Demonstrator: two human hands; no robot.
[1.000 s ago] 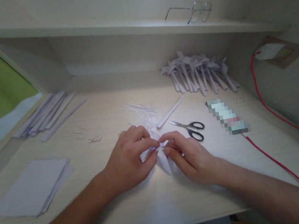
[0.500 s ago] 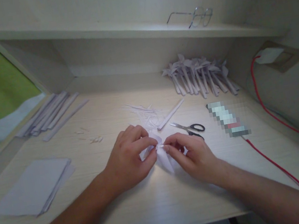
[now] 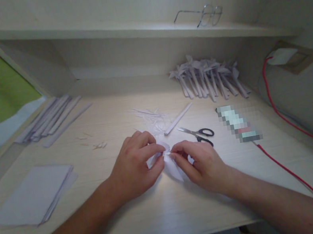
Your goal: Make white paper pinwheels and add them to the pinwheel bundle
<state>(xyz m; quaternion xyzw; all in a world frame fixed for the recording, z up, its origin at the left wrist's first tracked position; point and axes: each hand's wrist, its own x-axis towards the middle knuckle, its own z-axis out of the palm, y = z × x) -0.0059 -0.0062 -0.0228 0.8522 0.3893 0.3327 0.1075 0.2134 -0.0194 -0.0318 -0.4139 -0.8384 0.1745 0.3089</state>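
Observation:
Between my hands is a white paper pinwheel head (image 3: 173, 168), its petals curving out above the desk. My left hand (image 3: 137, 160) pinches it from the left with thumb and forefinger. From the right, my right hand (image 3: 199, 160) closes thumb and forefinger at its centre, where a small white tip shows; the exact grip there is partly hidden. Just beyond lie a rolled paper stick (image 3: 178, 119) and black-handled scissors (image 3: 197, 132), close to my right hand. Thin paper scraps (image 3: 154, 121) are heaped past my left fingers.
Finished paper pinwheels (image 3: 205, 76) lie bunched at the back right. Several paper rolls (image 3: 53, 117) are at the back left, with a stack of paper sheets (image 3: 34, 195) nearer. A phone (image 3: 236, 123) with a red cable (image 3: 290, 172) lies right. Glasses (image 3: 208, 15) rest on the shelf.
The view has shifted very slightly. Both hands keep their pinch on the paper pinwheel head, with the right fingertips barely moved at its centre.

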